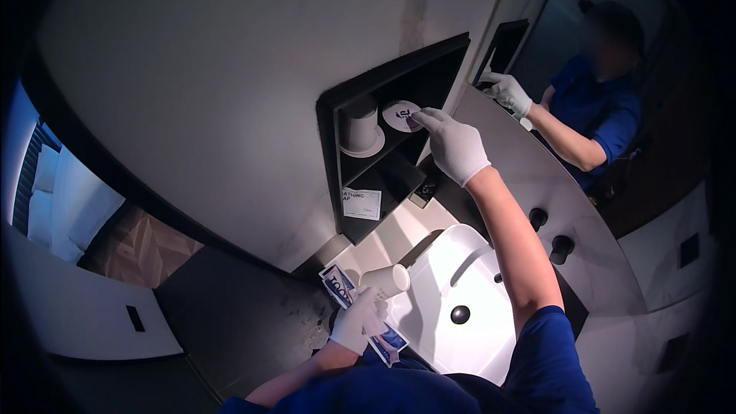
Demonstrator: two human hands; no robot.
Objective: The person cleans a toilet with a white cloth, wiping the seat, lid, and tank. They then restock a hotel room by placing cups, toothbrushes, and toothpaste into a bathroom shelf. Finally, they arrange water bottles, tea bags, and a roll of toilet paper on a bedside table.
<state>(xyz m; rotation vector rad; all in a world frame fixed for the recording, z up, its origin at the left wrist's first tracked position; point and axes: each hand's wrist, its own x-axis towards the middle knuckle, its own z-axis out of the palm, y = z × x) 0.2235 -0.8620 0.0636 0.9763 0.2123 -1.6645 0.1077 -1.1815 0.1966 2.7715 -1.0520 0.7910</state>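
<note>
In white gloves, both my hands are in view. My left hand [357, 317] is shut on several flat blue-and-white packets [338, 283] and a white paper cup [392, 280], whose mouth faces the basin. My right hand [457, 142] reaches up to a black wall niche [397, 81]. Its fingertips touch the edge of a round white disc [398, 115] with a dark printed mark; whether they pinch it is unclear. Beside the disc, an upside-down paper cup [361, 129] stands on the niche's upper shelf. A small white printed packet [362, 203] leans in the lower compartment.
Below my arms is a white basin [425, 322] with a black drain plug [460, 314] and a spout [468, 264]. Black tap knobs [561, 248] stick out of the wall. The mirror [575, 40] at right reflects a person. Through an opening at left shows a bed [72, 207].
</note>
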